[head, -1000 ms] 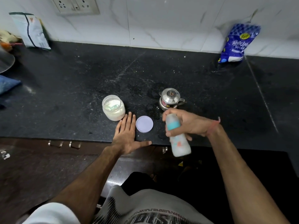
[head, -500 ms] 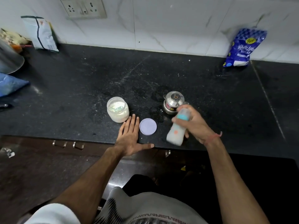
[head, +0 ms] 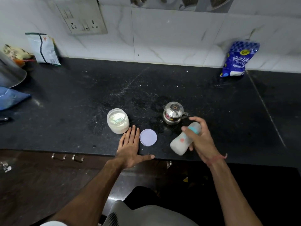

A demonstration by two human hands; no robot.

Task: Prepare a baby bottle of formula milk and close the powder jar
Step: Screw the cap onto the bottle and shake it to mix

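My right hand (head: 201, 141) grips a baby bottle (head: 182, 141) with a teal collar, held tilted above the counter's front edge, its milky body blurred with motion. My left hand (head: 130, 146) rests flat on the black counter (head: 81, 103), fingers straight. Its fingertips lie just in front of the open powder jar (head: 118, 120), which holds white powder and a scoop. The jar's pale lilac lid (head: 148, 137) lies flat on the counter between my hands, right beside my left fingers.
A small steel pot with a lid (head: 173, 115) stands just behind my right hand. A blue sugar bag (head: 237, 60) leans on the tiled wall at the back right. Packets (head: 44, 48) and a steel vessel (head: 9, 74) sit at far left.
My right hand has swung the bottle back and forth, from base pointing down to tilted with its base toward the lower left. My left hand, the jar and the lid have stayed put.
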